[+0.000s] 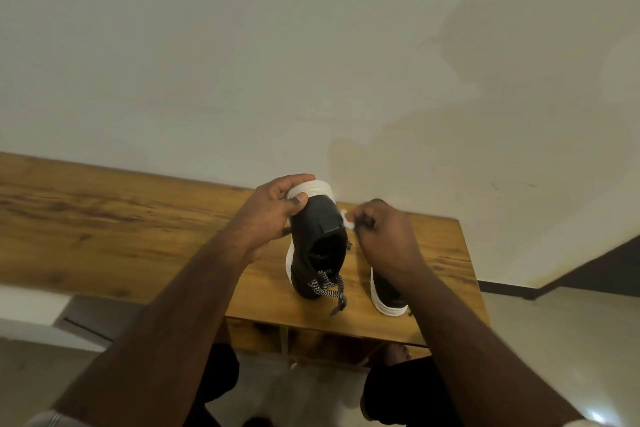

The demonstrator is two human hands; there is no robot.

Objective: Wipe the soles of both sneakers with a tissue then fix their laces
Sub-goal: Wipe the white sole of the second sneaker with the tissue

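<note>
Pale, bare wall [277, 45] rises straight behind a wooden desk [104, 218], which ends in a corner at the right.

On the desk a black sneaker [320, 243] with a white sole stands tipped up on its toe, heel uppermost. The left hand [273, 215] grips the heel end, thumb pressed on the black upper and fingers [294, 182] curled over the white sole. Its checked laces [329, 288] hang loose at the toe end, near the desk's front edge. The right hand [384, 236] is curled closed just beside the heel, pinching a small white tissue [348, 220] at its fingertips. A second sneaker [388, 298] lies on the desk under the right forearm, mostly hidden, close to the front edge.

Judging by this, the wiping step is in hand on the first shoe, and the laces are not yet fixed. The next move probably calls for bringing the tissue round onto the sole, which faces away toward the wall, while the left hand keeps the shoe steady.

Room is tight: the wall is near behind the heel, the desk's right corner is near the right hand, and both shoes stand near the front edge. Open desk stretches to the left.
</note>
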